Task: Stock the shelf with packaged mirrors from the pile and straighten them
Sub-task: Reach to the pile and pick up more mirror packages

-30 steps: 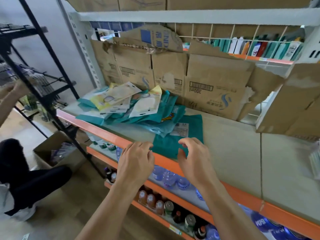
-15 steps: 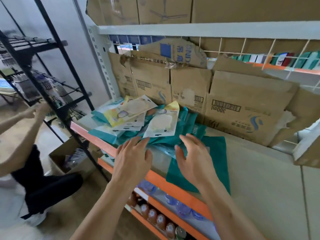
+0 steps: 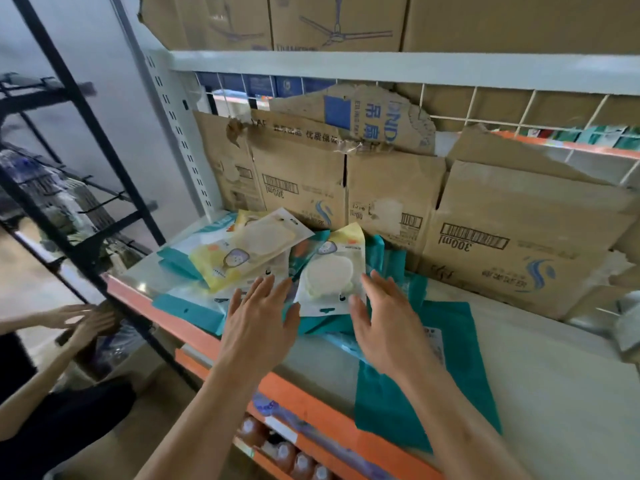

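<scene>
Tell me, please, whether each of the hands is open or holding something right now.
Left hand: open, fingers straight, holding nothing.
Right hand: open, fingers straight, holding nothing.

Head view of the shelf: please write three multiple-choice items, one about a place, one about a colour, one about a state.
1. Where does the pile of packaged mirrors lie? A) on the floor B) on the shelf, before the cardboard boxes C) in a basket
2. What colour is the shelf's front edge? A) orange B) black C) yellow
3. How are the left hand and right hand? A) gripping a package B) clenched C) open, holding nothing
Answers: 1 B, packages rest on the shelf board; 2 A, the front edge under the hands is orange; 3 C, both are spread flat over the pile.
</scene>
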